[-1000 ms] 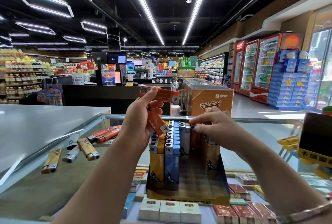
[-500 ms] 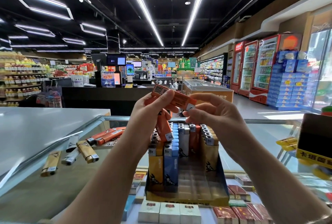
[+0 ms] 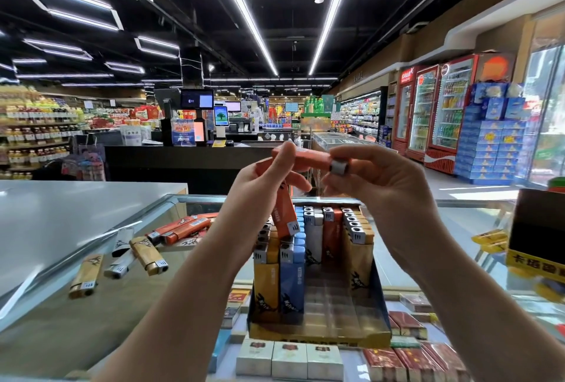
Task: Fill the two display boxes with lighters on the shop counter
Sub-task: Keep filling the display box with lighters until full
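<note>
A display box (image 3: 377,309) stands on the glass counter, partly filled with upright yellow, blue, white and orange lighters. My left hand (image 3: 260,189) grips orange lighters above it: one lies level (image 3: 308,156), another hangs head-down (image 3: 286,216) over the box. My right hand (image 3: 376,185) pinches the level lighter at its metal head. Loose lighters lie on the counter to the left: orange ones (image 3: 180,228), yellow ones (image 3: 146,254) and a white one (image 3: 120,260). A second box is not clearly in view.
A dark box with a yellow label (image 3: 538,234) stands at the right counter edge. Cigarette packs (image 3: 290,358) show under the glass. A grey counter top (image 3: 61,210) lies to the left; checkout desks and fridges stand beyond.
My right hand left the box's lighter rows, rose and took hold of the head end of the level orange lighter. Both hands have lifted higher above the box.
</note>
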The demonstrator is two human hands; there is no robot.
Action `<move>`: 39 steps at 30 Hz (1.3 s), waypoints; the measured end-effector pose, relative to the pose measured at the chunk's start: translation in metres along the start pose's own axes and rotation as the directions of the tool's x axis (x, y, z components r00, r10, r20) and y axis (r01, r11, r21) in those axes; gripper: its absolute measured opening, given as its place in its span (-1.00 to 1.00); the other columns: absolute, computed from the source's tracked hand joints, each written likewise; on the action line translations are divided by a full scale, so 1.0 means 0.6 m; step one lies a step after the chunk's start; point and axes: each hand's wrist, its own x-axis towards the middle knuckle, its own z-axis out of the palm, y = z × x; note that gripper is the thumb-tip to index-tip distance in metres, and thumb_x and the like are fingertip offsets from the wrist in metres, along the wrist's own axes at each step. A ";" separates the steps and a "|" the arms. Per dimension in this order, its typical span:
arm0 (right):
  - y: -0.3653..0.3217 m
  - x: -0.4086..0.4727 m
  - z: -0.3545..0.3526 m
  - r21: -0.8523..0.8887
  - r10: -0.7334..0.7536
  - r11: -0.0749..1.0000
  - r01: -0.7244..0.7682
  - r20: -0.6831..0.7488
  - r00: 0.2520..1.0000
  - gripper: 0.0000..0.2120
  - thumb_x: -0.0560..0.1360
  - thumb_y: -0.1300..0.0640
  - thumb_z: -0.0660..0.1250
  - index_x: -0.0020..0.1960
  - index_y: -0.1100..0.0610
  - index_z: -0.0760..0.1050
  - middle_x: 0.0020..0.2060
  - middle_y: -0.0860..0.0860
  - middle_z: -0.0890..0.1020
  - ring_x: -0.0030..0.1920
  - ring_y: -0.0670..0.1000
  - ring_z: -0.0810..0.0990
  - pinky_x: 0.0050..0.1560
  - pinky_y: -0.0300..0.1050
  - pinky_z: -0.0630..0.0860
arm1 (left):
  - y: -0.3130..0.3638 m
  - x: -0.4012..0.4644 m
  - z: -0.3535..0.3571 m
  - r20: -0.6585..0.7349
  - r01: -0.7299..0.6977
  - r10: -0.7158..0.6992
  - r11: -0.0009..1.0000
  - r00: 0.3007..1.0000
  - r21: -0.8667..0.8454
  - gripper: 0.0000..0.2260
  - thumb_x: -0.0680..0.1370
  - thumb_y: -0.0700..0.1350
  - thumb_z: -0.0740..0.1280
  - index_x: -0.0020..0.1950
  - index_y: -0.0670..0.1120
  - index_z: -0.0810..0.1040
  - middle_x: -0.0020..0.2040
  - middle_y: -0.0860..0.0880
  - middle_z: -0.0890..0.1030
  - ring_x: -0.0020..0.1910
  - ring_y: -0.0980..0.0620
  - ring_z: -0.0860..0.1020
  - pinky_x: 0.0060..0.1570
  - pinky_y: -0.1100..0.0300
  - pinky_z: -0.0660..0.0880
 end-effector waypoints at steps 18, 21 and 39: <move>0.031 0.002 -0.019 -0.628 -0.107 0.778 0.012 -0.114 0.988 -0.75 0.46 0.27 0.36 0.09 0.04 0.55 -0.20 -0.16 0.60 -0.23 -0.14 0.62 -0.22 -0.23 0.60 | -0.011 0.006 -0.007 -0.212 0.075 -0.093 0.993 0.973 -0.091 -0.83 0.56 0.00 0.25 -0.14 -0.07 0.52 -0.40 0.07 0.61 -0.43 0.21 0.54 -0.35 0.24 0.53; 0.032 0.004 -0.023 -0.645 -0.117 0.764 0.022 -0.105 0.988 -0.75 0.45 0.28 0.36 0.08 0.04 0.56 -0.22 -0.20 0.58 -0.25 -0.22 0.60 -0.24 -0.34 0.56 | -0.014 0.008 -0.011 -0.265 0.069 -0.090 0.994 0.960 -0.089 -0.82 0.57 0.01 0.22 -0.13 -0.05 0.49 -0.44 0.07 0.58 -0.45 0.18 0.53 -0.30 0.17 0.52; 0.064 -0.001 -0.024 -0.818 0.167 0.567 -0.092 0.005 0.986 -0.87 0.38 0.20 0.45 -0.10 0.02 0.63 -0.14 -0.10 0.52 0.02 -0.01 0.42 0.04 -0.10 0.30 | -0.016 0.013 -0.014 -0.238 0.100 -0.245 0.865 0.940 -0.492 -0.88 0.35 -0.23 0.41 -0.19 -0.12 0.49 -0.21 -0.16 0.66 -0.29 -0.01 0.65 -0.31 0.22 0.59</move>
